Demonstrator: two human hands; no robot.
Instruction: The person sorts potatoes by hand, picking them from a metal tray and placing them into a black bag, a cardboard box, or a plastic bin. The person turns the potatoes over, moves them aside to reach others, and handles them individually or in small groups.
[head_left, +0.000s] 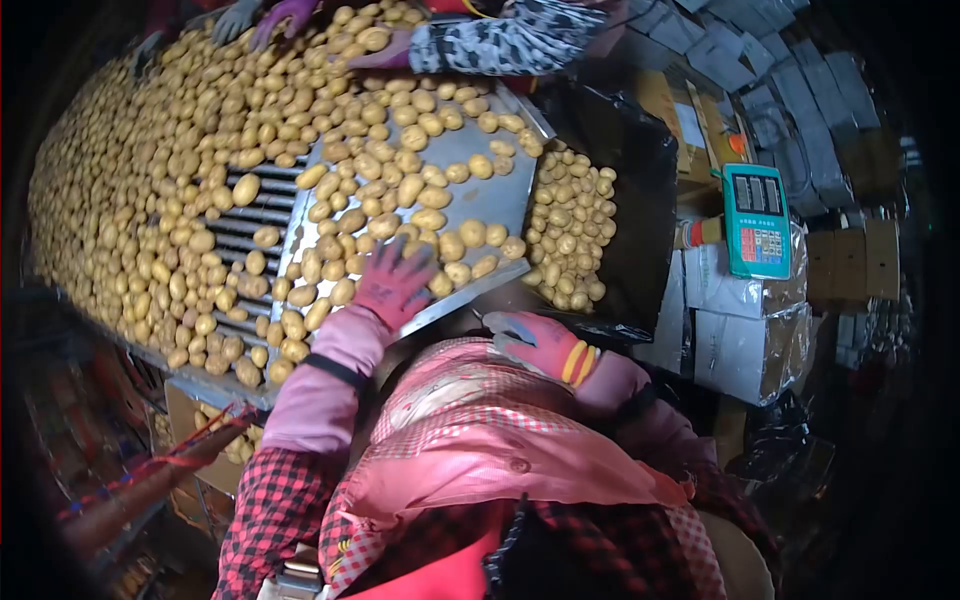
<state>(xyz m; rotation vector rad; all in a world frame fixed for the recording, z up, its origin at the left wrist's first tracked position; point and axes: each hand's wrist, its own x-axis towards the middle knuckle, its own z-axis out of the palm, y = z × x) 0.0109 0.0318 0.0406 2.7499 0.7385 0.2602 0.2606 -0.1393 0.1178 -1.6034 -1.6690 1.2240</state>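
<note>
Potatoes (431, 196) are spread over the metal chute (480, 195) in front of me. My left hand (393, 283), in a pink glove with grey fingers, lies over potatoes near the chute's front rim, its fingers apart. It touches the potatoes but grips none that I can see. My right hand (541, 345), gloved the same way, is at my apron front, just off the chute's lower corner. Its fingers are loosely extended, with nothing visible in them. Beyond the chute's end, more potatoes (568, 232) fill a container lined with black plastic (640, 190).
Metal bars (255, 215) show between potatoes on the left. Across the table is a co-worker's patterned sleeve (500, 45); other gloved hands (285, 20) work at the top left. A teal scale display (757, 220) stands right, near stacked boxes (745, 345).
</note>
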